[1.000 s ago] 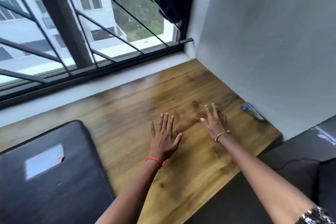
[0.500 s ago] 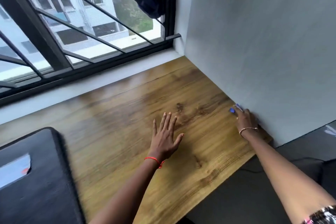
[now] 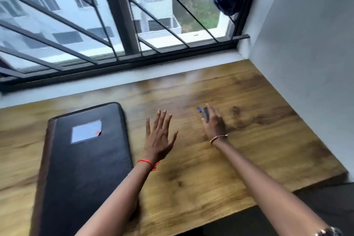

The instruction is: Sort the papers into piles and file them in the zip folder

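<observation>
left hand (image 3: 158,138): fingers spread, low over the table (image 3: 249,140)
right hand (image 3: 214,122): pinching a small blue-tipped thing (image 3: 203,113), too blurry to name
zip folder (image 3: 84,159): closed, flat, left of both hands

A pen (image 3: 204,114) was held in the right hand (image 3: 214,122) above the table (image 3: 249,149). Just left of the grip the left hand (image 3: 159,136) was spread, and the folder (image 3: 86,159) was laid on the table beyond that hand. A window (image 3: 118,15) was set behind the grip, and a wall (image 3: 306,44) to its right.
</observation>
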`<state>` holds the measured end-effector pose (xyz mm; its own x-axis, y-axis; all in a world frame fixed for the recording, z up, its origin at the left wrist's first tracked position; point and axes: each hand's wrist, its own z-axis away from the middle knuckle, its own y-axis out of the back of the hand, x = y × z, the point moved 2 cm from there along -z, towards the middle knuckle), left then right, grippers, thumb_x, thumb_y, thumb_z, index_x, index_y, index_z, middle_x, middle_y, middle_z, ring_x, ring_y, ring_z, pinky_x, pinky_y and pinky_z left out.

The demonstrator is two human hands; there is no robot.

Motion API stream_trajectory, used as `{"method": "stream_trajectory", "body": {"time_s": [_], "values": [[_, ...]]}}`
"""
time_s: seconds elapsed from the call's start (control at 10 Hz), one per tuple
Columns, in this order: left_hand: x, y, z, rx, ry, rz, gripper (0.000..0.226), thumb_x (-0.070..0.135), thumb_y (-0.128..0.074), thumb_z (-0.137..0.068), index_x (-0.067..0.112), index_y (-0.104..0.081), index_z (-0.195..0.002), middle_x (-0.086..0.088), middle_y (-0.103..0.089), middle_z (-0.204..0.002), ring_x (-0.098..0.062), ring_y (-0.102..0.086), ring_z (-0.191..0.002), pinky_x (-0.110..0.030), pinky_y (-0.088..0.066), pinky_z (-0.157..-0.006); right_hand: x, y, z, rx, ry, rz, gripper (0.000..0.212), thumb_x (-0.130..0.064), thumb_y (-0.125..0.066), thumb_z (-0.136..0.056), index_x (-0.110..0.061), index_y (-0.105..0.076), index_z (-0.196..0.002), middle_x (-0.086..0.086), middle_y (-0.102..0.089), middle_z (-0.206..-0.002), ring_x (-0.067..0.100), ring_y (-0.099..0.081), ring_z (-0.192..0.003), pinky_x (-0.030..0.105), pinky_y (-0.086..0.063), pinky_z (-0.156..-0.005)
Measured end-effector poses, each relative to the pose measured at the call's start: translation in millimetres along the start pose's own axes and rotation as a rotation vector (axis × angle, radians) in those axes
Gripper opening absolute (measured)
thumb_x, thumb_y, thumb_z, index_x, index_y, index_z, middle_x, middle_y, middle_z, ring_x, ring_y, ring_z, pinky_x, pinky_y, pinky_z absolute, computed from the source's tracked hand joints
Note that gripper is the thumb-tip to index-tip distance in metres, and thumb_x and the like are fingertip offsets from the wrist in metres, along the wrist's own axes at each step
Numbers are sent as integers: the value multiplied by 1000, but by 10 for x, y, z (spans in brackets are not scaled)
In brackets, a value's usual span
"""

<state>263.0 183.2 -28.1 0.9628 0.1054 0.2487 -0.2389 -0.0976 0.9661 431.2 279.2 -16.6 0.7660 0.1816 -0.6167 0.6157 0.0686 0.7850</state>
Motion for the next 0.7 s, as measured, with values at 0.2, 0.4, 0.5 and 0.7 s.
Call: {"method": "stream_trajectory", "body": {"time_s": [0.2, 0.4, 0.5, 0.7], "values": [[-731, 202, 491, 40, 130, 11, 79, 50, -5, -79, 14, -21, -148, -5, -10, -157, -15, 5, -143, -45, 11, -113, -926, -901, 591, -206, 226, -5, 56, -3, -53, -80, -1, -41, -134, 18, -51, -124, 32, -48, -118, 36, -43, -95], [-1200, 303, 965, 68, 199, 2, 77, 50, -7, -82, 13, -26, -146, -7, -17, -156, -17, 6, -142, -45, 14, -109, -1200, -1230, 881, -281, 200, 100, 44, -8, -49, -86, -3, -42, -129, 16, -51, -121, 30, -48, -116, 35, -42, -91], [-1312, 337, 1128, 70, 198, 11, 79, 52, -5, -80, 15, -23, -147, -6, -13, -157, -14, 12, -139, -44, 16, -109, -1189, -1296, 922, -264, 150, 149, 45, -9, -47, -88, -2, -39, -132, 16, -49, -124, 31, -46, -118, 35, -41, -92], [-1445, 433, 1399, 59, 189, 5, 82, 55, -1, -78, 17, -19, -148, -3, -7, -158, -13, 10, -142, -43, 17, -109, -1386, -1172, 1074, -146, 195, 348, 63, -35, -49, -92, -7, -24, -143, 16, -32, -141, 32, -35, -127, 38, -34, -102]]}}
